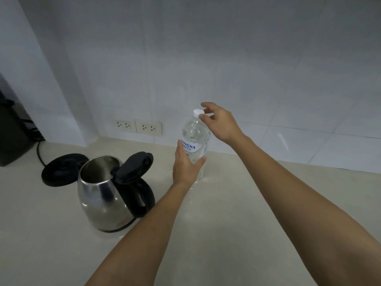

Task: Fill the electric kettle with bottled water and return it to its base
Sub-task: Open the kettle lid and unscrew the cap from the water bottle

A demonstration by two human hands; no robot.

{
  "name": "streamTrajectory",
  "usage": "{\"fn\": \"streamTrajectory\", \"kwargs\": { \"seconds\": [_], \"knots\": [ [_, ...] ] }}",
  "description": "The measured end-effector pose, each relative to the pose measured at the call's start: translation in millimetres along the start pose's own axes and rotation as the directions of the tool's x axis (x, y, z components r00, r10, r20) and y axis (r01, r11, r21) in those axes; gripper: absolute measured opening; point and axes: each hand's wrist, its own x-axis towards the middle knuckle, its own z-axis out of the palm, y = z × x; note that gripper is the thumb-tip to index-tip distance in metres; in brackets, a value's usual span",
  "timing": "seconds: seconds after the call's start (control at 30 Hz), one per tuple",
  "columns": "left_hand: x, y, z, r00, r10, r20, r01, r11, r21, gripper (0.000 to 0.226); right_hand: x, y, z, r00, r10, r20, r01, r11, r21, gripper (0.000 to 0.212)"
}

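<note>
Head view: left hand (185, 168) grips upright bottle (194, 133); right hand (220, 122), fingers parted, just beside its cap (197, 112).

The kettle (107, 193) stands on the desk (247, 223), just before and right of its base (61, 170). The bottle (194, 145) stands right of both, near the desk's back edge, right of the wall sockets (138, 126).

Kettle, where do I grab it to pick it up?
Grab the black handle with your fingers through its loop, coming from the right. It sticks out on that side of the steel kettle, which stands upright, and the open lid tilts up above it.
</note>
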Motion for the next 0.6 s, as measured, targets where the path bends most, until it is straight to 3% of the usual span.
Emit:
{"fn": "streamTrajectory", "kwargs": {
  "seconds": [0.37, 0.6],
  "knots": [
    [22.7, -8.4, 12.9, 0.998, -0.048, -0.037, 0.043, 0.992, -0.115, 0.104, 15.1, -1.6, 9.6, 1.0, -0.011, 0.025, 0.012, 1.0, -0.017, 0.037],
    [15.7, -0.8, 13.1, 0.996, -0.015, -0.087, 0.009, 0.998, -0.069, 0.099, -1.0, 2.6, 15.0, 0.999, -0.039, -0.033, 0.038, 0.999, -0.025, 0.04]
  ]
}}
